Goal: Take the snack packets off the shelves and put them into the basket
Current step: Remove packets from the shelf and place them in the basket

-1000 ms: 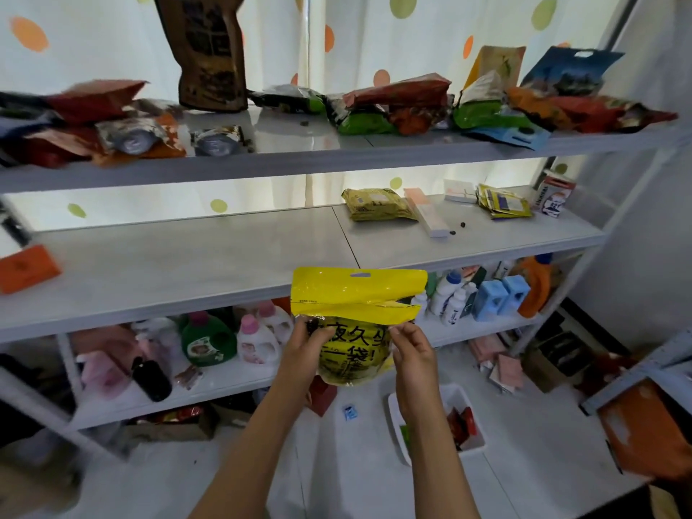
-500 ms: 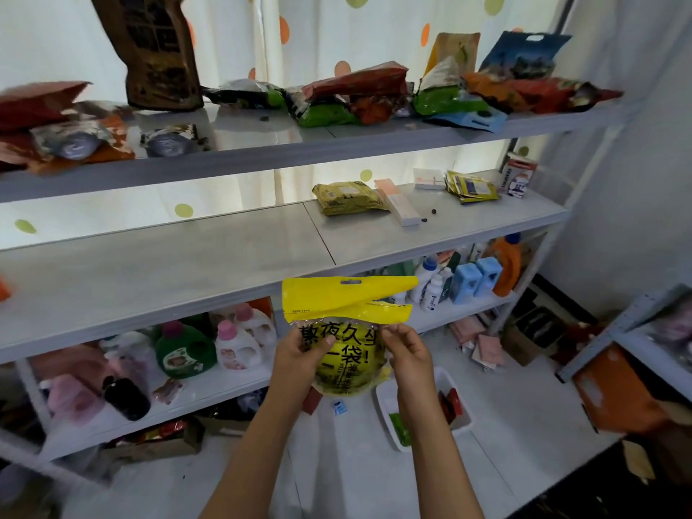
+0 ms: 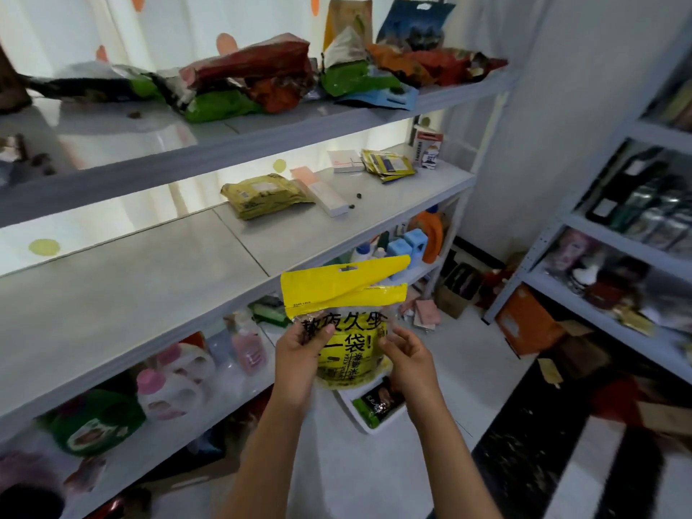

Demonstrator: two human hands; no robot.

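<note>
yellow packet (image 3: 346, 324) upright | between left hand (image 3: 299, 357), right hand (image 3: 410, 355) (right grip unclear)

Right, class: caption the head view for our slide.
Both hands, left hand and right hand, hold a yellow snack packet above the white basket.
</note>
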